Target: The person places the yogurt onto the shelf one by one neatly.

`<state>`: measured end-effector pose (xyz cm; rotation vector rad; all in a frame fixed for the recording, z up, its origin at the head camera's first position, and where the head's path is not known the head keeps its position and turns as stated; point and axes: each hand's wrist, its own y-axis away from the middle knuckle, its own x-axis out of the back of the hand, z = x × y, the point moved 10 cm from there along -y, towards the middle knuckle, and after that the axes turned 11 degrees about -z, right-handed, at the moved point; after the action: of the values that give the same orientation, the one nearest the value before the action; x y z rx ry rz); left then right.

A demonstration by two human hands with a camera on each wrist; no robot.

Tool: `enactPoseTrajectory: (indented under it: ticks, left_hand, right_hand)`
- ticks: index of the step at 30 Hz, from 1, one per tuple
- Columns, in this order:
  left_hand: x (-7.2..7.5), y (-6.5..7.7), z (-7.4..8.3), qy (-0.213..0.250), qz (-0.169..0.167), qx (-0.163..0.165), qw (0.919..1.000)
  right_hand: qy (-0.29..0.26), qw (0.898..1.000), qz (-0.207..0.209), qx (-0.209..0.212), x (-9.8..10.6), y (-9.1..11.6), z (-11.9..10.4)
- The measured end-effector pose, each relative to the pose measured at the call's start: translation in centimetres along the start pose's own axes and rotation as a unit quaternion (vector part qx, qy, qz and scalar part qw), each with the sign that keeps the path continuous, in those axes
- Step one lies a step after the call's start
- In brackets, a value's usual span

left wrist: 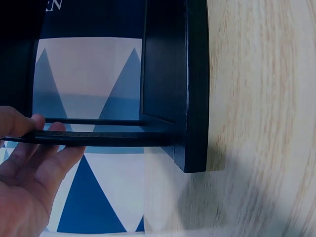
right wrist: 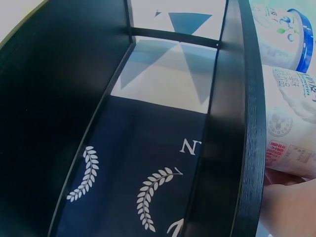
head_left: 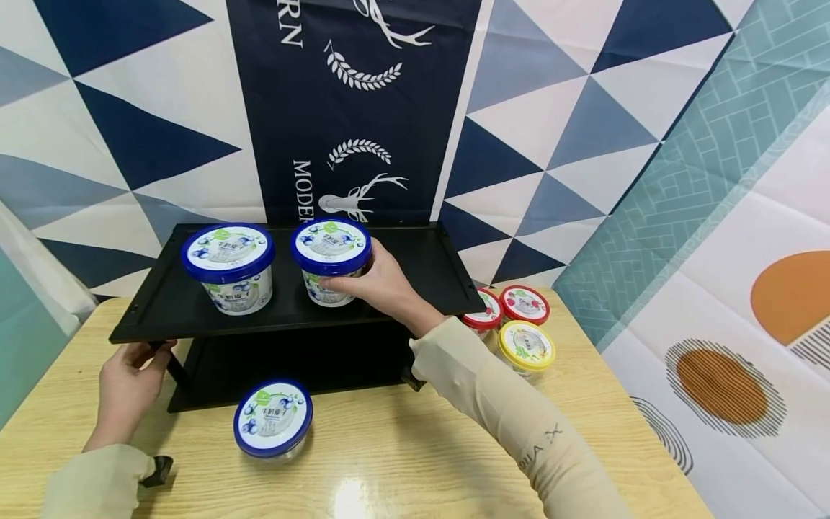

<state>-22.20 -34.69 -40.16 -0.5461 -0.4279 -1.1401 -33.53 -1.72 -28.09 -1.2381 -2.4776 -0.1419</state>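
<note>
A black two-tier shelf (head_left: 402,267) stands on the wooden table. My right hand (head_left: 382,285) grips a blue-lidded tub (head_left: 331,288) on the upper tier, thumb across its front. In the right wrist view the held tub (right wrist: 291,123) shows beside the shelf's edge. Another blue-lidded tub (head_left: 236,292) sits to its left on the same tier. My left hand (head_left: 132,382) pinches the shelf's thin front-left post (left wrist: 103,139) below the upper board, thumb on one side and fingers on the other. On the table in front is a third blue-lidded tub (head_left: 272,422).
To the shelf's right, two red-lidded tubs (head_left: 524,305) and a yellow-lidded tub (head_left: 527,347) are grouped on the table (head_left: 415,461). Patterned cloth (head_left: 350,108) hangs right behind the shelf. The right forearm crosses in front of the shelf's right end.
</note>
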Motion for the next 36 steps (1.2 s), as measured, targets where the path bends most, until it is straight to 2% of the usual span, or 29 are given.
enactPoseTrajectory:
  ticks: [10,36]
  left_hand:
    - [-0.10,-0.06,0.01,-0.001,-0.005,0.004,1.0000]
    - [-0.15,-0.06,-0.20,-0.003,-0.008,0.016,0.9998]
  right_hand:
    - [-0.014,1.000,0.000,-0.002,-0.29,-0.45,0.32]
    - [0.000,1.000,0.003,-0.016,-0.62,-0.95,0.58]
